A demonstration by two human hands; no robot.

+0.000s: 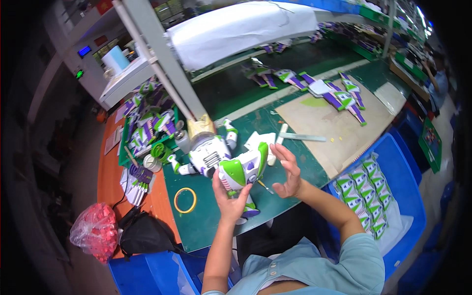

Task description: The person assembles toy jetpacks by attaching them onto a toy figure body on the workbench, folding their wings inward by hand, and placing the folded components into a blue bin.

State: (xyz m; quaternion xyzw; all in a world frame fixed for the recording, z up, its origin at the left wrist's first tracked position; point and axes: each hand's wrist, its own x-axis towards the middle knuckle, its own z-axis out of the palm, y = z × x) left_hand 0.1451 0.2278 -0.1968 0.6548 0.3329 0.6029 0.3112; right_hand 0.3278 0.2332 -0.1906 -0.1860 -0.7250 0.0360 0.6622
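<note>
My left hand (231,201) grips a white and green toy chest shell (243,168) with purple details, thumb at its lower edge. To the right, my right hand (287,172) is raised with its fingers apart, close to the shell's right end and holding nothing. Just behind the shell, a white toy space figure's body (206,153) lies on the green table, arms spread. Part of the figure's body is hidden by the shell and my left hand. A purple and green toy foot (250,210) shows below the shell.
A green crate (124,147) of toy parts stands at the left. Toy wing pieces (339,96) lie on a cardboard sheet (309,132). A yellow tape ring (185,200) is at the front left. A blue bin (410,216) holds chest shells at the right.
</note>
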